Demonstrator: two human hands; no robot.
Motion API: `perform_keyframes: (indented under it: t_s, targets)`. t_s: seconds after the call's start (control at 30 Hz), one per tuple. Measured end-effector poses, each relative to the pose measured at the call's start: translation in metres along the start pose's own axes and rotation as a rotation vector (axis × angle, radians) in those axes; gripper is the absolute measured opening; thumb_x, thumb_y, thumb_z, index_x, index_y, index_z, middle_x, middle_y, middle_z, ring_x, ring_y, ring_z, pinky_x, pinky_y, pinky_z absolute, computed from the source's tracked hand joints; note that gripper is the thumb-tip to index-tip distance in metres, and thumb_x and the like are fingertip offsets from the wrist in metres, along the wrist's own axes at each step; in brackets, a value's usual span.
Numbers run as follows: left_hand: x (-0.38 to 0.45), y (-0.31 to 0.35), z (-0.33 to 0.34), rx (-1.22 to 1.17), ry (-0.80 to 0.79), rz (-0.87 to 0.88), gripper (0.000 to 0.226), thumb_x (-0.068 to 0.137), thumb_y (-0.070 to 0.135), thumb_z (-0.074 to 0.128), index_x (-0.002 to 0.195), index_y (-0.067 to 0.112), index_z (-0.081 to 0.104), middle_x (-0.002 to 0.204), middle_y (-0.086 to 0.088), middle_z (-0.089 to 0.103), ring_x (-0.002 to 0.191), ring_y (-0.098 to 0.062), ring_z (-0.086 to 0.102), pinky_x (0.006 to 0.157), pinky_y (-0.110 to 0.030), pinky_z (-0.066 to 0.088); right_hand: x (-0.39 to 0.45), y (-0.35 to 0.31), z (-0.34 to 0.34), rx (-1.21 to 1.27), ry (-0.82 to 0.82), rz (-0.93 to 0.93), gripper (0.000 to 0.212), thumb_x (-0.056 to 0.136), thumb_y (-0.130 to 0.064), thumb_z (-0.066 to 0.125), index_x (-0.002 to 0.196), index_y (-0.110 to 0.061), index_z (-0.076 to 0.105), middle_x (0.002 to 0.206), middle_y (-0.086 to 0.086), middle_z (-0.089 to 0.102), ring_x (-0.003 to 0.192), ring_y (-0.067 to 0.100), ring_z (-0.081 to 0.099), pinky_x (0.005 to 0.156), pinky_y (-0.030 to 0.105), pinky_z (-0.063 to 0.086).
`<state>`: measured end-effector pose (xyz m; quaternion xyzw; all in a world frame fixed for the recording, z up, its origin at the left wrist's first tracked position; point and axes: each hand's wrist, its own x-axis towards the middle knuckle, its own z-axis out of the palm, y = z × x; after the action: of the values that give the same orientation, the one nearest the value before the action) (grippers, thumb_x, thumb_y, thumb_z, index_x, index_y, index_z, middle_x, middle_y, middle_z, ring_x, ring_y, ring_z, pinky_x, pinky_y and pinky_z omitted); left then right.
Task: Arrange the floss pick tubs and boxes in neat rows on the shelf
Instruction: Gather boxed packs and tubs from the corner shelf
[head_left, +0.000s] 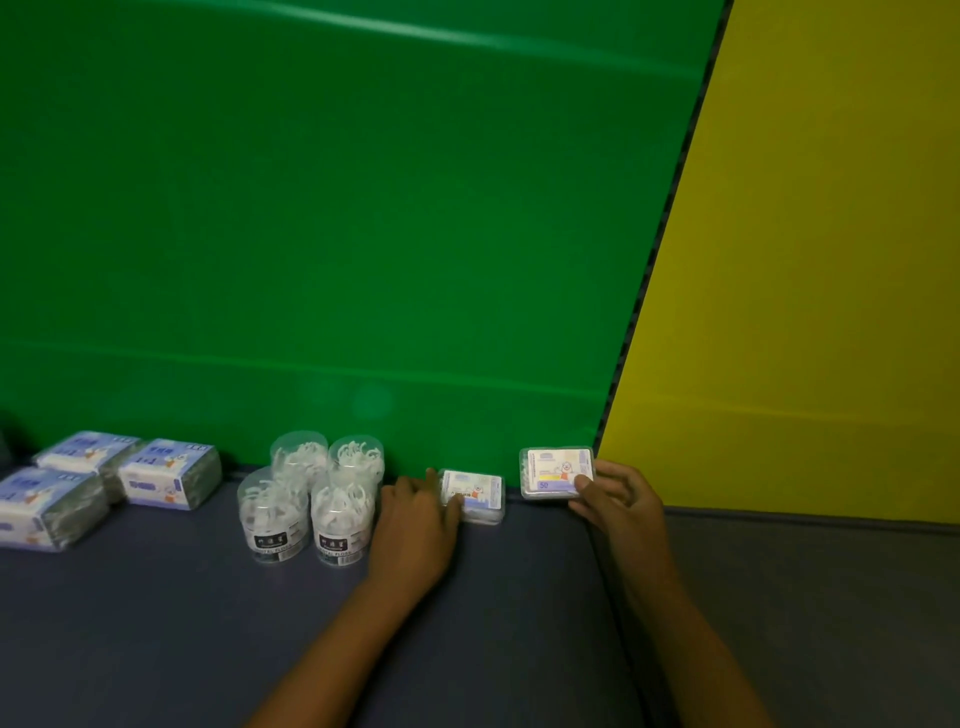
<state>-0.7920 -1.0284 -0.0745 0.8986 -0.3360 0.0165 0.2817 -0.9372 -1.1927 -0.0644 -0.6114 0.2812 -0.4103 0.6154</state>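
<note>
Now left hand (415, 514) fingers flat on lying box (475, 493); right hand (618, 499) fingers pinching raised box (557, 472).

The nearest wrapped pack (36, 506) runs off the left edge. The left hand (415, 525) covers part of a small box (475, 493). Label print on the tubs (272, 514) is too blurred to read.

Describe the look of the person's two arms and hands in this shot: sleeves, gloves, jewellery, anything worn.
Both forearms come in bare from the bottom edge; no sleeve or cuff shows. The left hand and right hand wear no gloves, and no ring, watch or bracelet can be made out, though the picture is dim and slightly blurred. No markings show on either arm.
</note>
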Motion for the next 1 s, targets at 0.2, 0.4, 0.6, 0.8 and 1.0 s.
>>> perform_keyframes:
  t_s: [0.2,0.4,0.6,0.8,1.0]
  targets:
    - [-0.002,0.001,0.001,0.012,0.038,-0.005,0.052,0.098,0.041,0.040,0.139,0.011,0.043,0.126,-0.017,0.048,0.117,-0.033,0.041,0.099,-0.040,0.034,0.003,0.008,-0.003,-0.046,0.003,-0.003,0.032,0.087,-0.009,0.070,0.116,-0.005,0.057,0.105,0.013,0.070,0.093,0.021,0.071,0.071,0.026,0.061]
    - [-0.007,0.007,-0.012,0.052,0.184,0.160,0.054,0.091,0.041,0.054,0.137,0.015,0.044,0.124,-0.009,0.048,0.112,-0.027,0.051,0.090,-0.038,0.046,0.003,0.014,-0.003,-0.111,-0.027,-0.033,0.034,0.088,-0.010,0.069,0.119,-0.007,0.054,0.103,0.011,0.071,0.089,0.018,0.072,0.071,0.027,0.060]
    - [-0.008,0.014,-0.024,0.250,0.245,0.402,0.046,0.078,0.038,0.071,0.116,0.014,0.061,0.105,-0.005,0.059,0.085,-0.024,0.061,0.069,-0.036,0.053,-0.001,0.017,-0.004,-0.220,-0.035,-0.061,0.035,0.089,-0.017,0.070,0.120,-0.022,0.054,0.095,0.006,0.070,0.077,0.022,0.072,0.074,0.036,0.061]
    - [-0.008,0.012,-0.026,0.253,0.251,0.404,0.042,0.076,0.034,0.073,0.111,0.015,0.062,0.103,-0.004,0.058,0.082,-0.024,0.061,0.069,-0.035,0.052,0.001,0.028,-0.003,-0.525,-0.038,-0.123,0.032,0.091,-0.027,0.067,0.121,-0.025,0.056,0.089,0.003,0.071,0.082,0.019,0.069,0.075,0.045,0.059]
    - [-0.010,0.013,-0.027,0.260,0.231,0.400,0.043,0.073,0.034,0.076,0.111,0.016,0.064,0.101,-0.003,0.060,0.081,-0.021,0.062,0.067,-0.033,0.053,0.005,0.039,-0.003,-0.818,-0.025,-0.238,0.028,0.091,-0.036,0.064,0.115,-0.020,0.062,0.085,-0.003,0.062,0.087,0.021,0.058,0.075,0.037,0.050]
